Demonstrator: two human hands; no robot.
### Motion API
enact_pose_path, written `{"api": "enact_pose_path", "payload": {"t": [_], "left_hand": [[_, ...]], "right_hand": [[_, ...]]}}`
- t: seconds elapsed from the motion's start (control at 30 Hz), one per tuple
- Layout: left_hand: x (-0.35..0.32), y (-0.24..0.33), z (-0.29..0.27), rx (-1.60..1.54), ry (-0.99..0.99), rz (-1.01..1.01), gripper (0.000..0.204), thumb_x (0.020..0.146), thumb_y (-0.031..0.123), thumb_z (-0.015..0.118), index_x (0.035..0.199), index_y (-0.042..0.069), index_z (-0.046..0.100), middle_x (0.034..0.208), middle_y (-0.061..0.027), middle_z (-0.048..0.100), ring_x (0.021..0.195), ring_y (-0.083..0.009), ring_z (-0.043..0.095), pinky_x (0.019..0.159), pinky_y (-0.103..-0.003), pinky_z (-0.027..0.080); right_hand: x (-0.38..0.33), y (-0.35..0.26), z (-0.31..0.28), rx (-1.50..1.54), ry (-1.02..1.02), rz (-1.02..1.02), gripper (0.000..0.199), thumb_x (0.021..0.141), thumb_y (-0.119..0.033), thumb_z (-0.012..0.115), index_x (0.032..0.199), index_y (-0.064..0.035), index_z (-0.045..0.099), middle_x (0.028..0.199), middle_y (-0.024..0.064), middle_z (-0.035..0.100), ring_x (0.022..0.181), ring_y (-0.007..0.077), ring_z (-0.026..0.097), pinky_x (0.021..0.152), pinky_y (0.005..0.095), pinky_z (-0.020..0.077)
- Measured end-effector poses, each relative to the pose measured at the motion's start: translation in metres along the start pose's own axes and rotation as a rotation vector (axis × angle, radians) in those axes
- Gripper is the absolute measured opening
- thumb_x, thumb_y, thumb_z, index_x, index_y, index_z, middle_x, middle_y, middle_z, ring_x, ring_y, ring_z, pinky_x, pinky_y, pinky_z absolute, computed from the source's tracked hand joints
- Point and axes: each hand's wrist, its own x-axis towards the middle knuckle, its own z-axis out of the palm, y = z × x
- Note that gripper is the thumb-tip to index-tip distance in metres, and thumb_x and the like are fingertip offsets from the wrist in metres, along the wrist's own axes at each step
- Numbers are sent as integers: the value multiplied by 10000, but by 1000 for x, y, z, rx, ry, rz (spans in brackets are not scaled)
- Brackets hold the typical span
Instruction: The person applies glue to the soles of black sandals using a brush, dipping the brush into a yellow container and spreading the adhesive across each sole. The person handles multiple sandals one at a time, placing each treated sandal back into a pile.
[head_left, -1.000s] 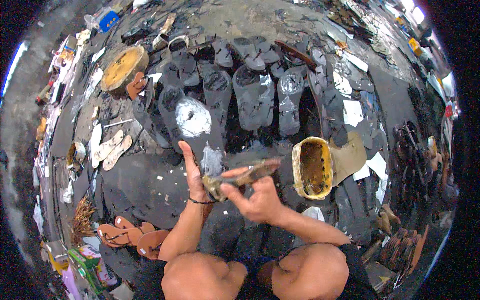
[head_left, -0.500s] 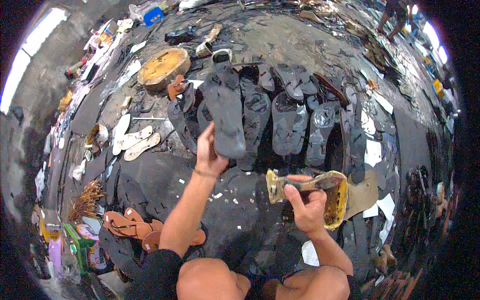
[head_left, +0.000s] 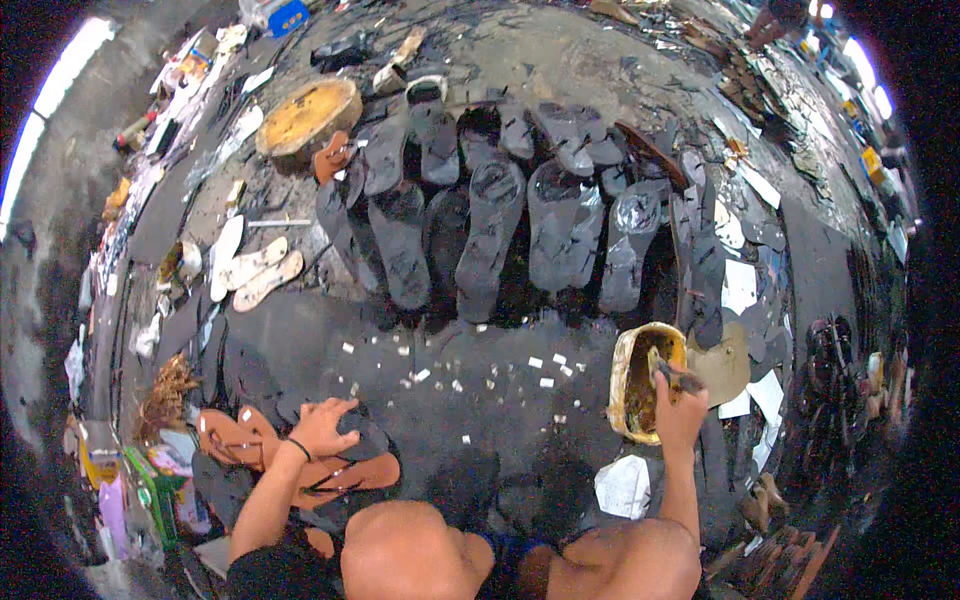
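My left hand [head_left: 325, 428] is low on the left with its fingers apart. It hovers over or rests on brown thong sandals [head_left: 370, 473], beside a dark sole [head_left: 372, 432]; contact is unclear. On the right, my right hand [head_left: 682, 418] grips a dark-handled brush [head_left: 682, 380]. The brush's head is down inside a yellow-crusted oval tub [head_left: 622, 385]. Dark residue coats the tub's inside. In front of me, black shoe soles [head_left: 490, 240] lie in overlapping rows, some with a shiny wet-looking heel [head_left: 637, 212].
Small white scraps [head_left: 423, 375] dot the dark mat between my hands and the soles. A round wood block [head_left: 310, 115] stands far left. Pale insoles [head_left: 268, 278] lie left of the rows. White paper [head_left: 622, 488] and tan board [head_left: 722, 365] flank the tub.
My left hand has let go of a black sole, now back among the rows, and moved down left to the brown sandals. My right hand has put the brush's head into the tub.
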Motion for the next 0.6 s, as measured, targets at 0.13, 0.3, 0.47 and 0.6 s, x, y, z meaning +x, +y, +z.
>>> {"api": "enact_pose_path", "payload": {"t": [0.13, 0.3, 0.47, 0.6], "left_hand": [[-20, 2, -12, 225, -136, 7, 712, 717, 507, 715, 1369, 247, 598, 1259, -168, 581, 1212, -376, 517, 1037, -511, 327], [-31, 35, -53, 298, -151, 75, 451, 771, 400, 752, 1181, 220, 699, 1118, -116, 636, 1154, -356, 547, 997, -491, 347], [26, 108, -42, -66, 432, 297, 253, 895, 270, 697, 1044, 72, 645, 1236, -154, 622, 1224, -353, 539, 1047, -472, 376], [61, 155, 13, -300, 301, 85, 365, 902, 210, 690, 1210, 49, 576, 1428, -256, 475, 1357, -432, 426, 1112, -440, 386]], "right_hand": [[-1, 0, 6, 213, -172, 143, 257, 880, -273, 736, 1019, -57, 733, 1037, 173, 690, 968, 334, 641, 845, 445, 501], [-12, 1, -54, 179, -264, 431, 330, 867, -315, 742, 889, 10, 690, 691, 150, 666, 627, 303, 635, 632, 395, 493], [-42, 0, -69, 128, -408, 353, 318, 853, -334, 752, 939, -32, 697, 803, 160, 686, 701, 304, 652, 660, 420, 496], [-60, -7, -60, 357, -379, 298, 285, 873, -257, 738, 1009, -10, 694, 830, 150, 688, 698, 290, 648, 642, 396, 495]]}}
